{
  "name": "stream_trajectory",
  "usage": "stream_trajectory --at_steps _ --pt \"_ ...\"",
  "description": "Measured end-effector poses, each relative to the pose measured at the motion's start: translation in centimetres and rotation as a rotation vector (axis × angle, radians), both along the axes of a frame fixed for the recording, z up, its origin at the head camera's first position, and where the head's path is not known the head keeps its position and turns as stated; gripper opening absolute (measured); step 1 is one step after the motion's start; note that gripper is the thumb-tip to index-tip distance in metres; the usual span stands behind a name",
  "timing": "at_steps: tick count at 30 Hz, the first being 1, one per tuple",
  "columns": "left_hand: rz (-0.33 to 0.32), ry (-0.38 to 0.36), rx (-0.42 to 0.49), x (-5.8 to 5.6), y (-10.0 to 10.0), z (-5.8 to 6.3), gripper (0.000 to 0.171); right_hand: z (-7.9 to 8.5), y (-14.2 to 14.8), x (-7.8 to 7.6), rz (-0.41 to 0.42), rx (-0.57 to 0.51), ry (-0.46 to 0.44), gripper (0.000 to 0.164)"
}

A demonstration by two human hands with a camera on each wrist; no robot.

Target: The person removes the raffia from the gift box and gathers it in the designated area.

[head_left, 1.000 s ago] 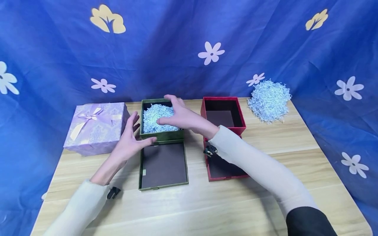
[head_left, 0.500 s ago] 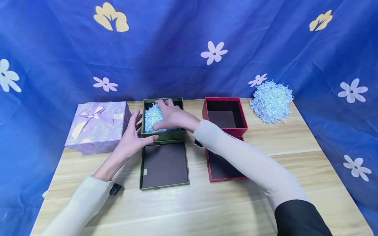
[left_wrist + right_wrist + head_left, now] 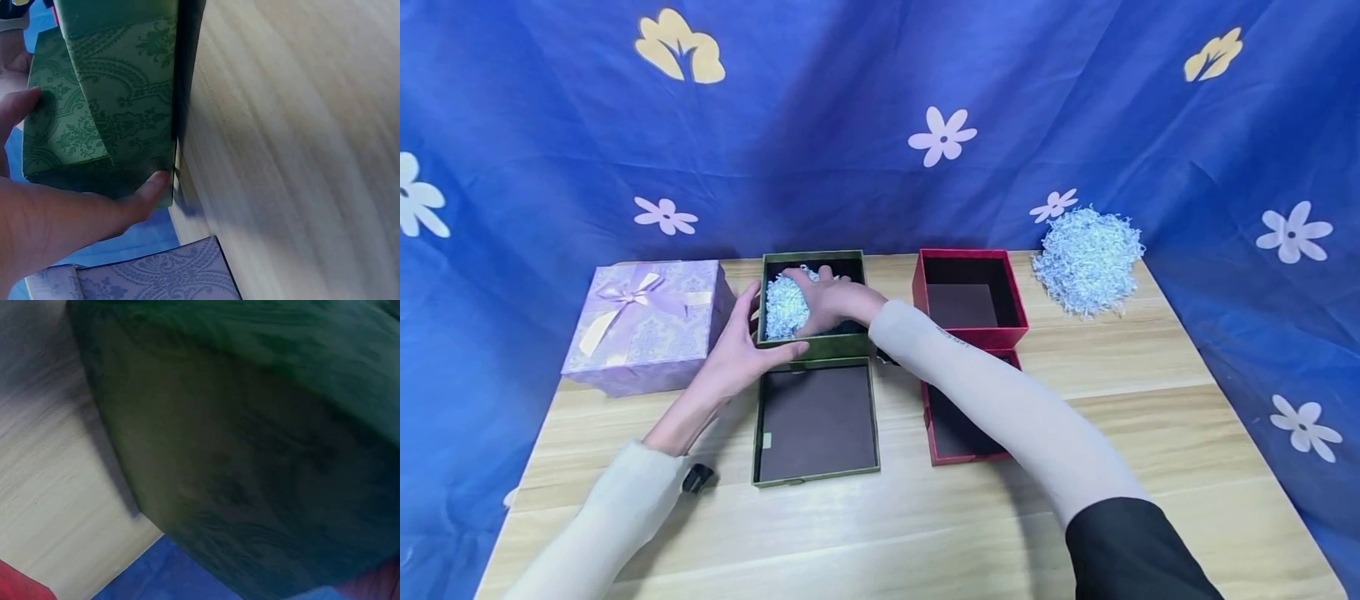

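Note:
A green box stands open near the back, partly filled with pale blue shredded paper. My left hand holds its near left corner, thumb on the front wall and fingers along the left side. In the left wrist view a thumb rests low on the patterned green wall. My right hand reaches down into the box over the shredded paper. Its fingertips sink out of sight, so I cannot tell whether they grip any paper. The right wrist view shows mostly the box's dark green side.
A lilac gift box with a bow stands left of my left hand. The green lid lies inside up in front. To the right are an open red box, its lid and a shredded paper pile by the blue curtain.
My right hand has moved left and down into the green box, covering part of the shredded paper. My left hand has drawn in slightly against the box's corner.

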State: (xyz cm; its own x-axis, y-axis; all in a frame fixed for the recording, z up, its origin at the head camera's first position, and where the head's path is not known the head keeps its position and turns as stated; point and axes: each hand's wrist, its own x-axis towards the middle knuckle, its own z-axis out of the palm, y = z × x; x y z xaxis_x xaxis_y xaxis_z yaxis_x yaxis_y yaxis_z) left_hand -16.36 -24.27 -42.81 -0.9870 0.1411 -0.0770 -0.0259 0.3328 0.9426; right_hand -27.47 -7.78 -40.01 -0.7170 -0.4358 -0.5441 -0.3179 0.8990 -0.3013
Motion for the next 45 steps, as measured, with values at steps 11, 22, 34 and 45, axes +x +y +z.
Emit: stream_trajectory --at_steps 11,22,34,45 --pt "0.034 -0.026 0.003 0.2 0.2 0.1 0.125 -1.2 -0.3 0.3 0.022 -0.062 0.051 0.115" --pt "0.036 -0.111 0.039 0.3 0.7 0.6 0.127 -0.6 1.0 0.4 0.064 -0.214 0.108 0.09" --pt "0.039 -0.087 0.071 0.4 0.8 1.1 0.116 1.8 1.3 0.3 0.001 -0.278 0.136 0.089" --pt "0.044 -0.037 0.086 0.7 0.9 0.9 0.119 4.5 2.8 -0.2 0.005 -0.365 0.131 0.087"
